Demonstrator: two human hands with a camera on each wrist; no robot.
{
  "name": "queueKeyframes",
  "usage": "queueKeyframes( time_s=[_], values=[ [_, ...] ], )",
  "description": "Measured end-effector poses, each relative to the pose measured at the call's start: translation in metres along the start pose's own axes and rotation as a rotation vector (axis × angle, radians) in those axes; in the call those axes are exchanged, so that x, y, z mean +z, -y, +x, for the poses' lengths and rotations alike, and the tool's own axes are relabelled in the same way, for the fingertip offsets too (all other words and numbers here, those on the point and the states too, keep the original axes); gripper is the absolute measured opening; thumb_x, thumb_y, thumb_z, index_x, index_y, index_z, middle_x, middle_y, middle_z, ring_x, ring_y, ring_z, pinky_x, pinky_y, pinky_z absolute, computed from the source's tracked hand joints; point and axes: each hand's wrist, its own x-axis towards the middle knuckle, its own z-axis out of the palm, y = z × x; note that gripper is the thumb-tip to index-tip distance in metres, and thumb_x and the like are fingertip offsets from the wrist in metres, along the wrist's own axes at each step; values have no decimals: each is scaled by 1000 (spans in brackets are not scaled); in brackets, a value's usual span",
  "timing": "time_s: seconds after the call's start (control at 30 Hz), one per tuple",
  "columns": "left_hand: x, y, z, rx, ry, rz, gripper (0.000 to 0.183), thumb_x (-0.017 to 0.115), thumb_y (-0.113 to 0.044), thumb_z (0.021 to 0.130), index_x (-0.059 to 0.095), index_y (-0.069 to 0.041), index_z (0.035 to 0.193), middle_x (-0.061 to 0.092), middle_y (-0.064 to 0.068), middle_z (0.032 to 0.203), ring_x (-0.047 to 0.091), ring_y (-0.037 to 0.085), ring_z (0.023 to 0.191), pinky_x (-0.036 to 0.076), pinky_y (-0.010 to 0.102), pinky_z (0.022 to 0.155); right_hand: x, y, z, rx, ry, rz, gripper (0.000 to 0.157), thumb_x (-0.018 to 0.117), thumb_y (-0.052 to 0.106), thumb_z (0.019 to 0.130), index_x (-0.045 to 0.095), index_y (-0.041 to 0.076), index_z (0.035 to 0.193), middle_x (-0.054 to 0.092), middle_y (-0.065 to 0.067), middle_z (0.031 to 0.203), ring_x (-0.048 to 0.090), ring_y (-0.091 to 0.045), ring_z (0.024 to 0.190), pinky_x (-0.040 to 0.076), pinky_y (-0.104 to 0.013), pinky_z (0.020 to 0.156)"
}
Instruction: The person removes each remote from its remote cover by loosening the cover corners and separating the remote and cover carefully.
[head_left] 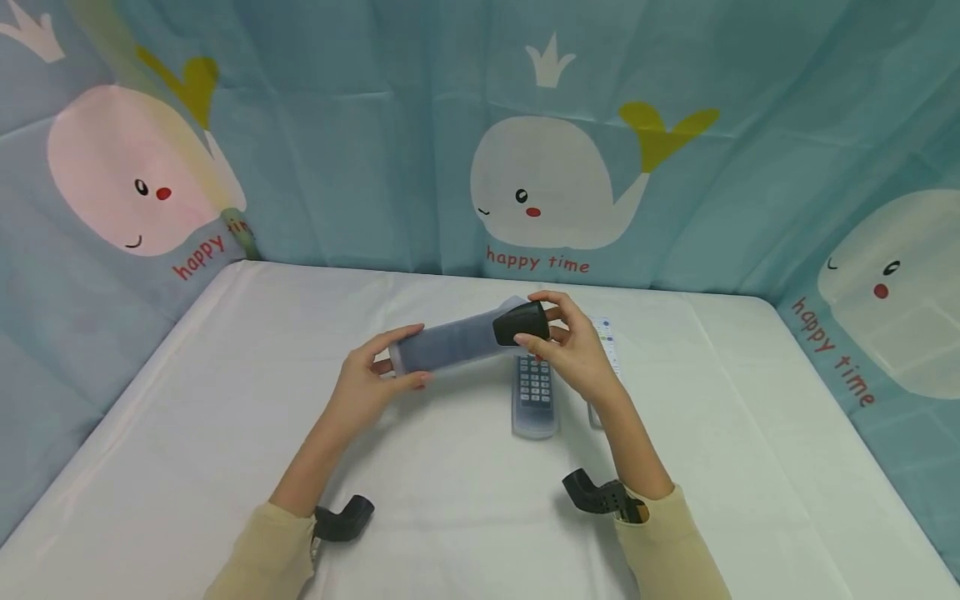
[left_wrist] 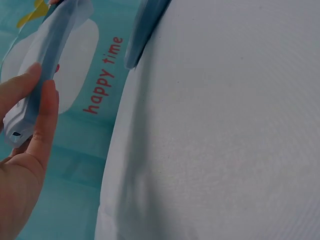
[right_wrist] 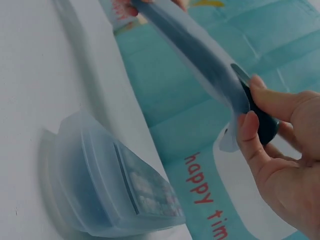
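Observation:
Both hands hold up a long dark handheld device (head_left: 448,340) in a translucent sleeve, tilted above the table. My left hand (head_left: 367,379) grips the sleeved end between thumb and fingers; in the left wrist view a small hole shows at that sleeve end (left_wrist: 20,131). My right hand (head_left: 573,346) pinches the bare black end piece (head_left: 522,324), which sticks out of the sleeve. A loose translucent flap (right_wrist: 229,140) of the sleeve hangs beside it in the right wrist view. The face of the held device is hidden.
Below the right hand, a keypad device (head_left: 535,396) in a translucent cover lies on the white table (head_left: 450,500). A phone-like thing with a bright screen (head_left: 604,337) lies partly behind the right forearm. A blue whale-print curtain (head_left: 360,167) surrounds the table's back and sides.

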Motion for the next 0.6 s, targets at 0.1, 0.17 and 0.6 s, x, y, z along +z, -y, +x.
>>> queueKeyframes(
  time_s=[0.1, 0.17, 0.6],
  values=[
    [-3, 0, 0, -6, 10, -7, 69, 79, 9, 88, 58, -8, 151, 47, 11, 156, 78, 25, 94, 65, 37, 85, -2, -2, 0, -7, 19, -3, 66, 80, 2, 93, 52, 13, 152, 54, -21, 127, 69, -28, 97, 62, -43, 81],
    [-4, -1, 0, -11, 13, -4, 68, 79, 8, 89, 57, -8, 151, 51, 11, 153, 78, 32, 93, 64, 33, 85, -2, -3, 1, -17, 24, -9, 66, 80, 1, 93, 54, 14, 152, 54, -21, 127, 69, -27, 96, 62, -41, 80],
    [-6, -2, 0, -49, 13, 30, 67, 82, 0, 89, 58, -11, 151, 66, 12, 123, 77, 36, 88, 55, 29, 78, -1, -4, 2, -13, 13, -32, 58, 79, -1, 93, 57, 11, 146, 56, -22, 124, 71, -31, 92, 61, -40, 77]
  ],
)
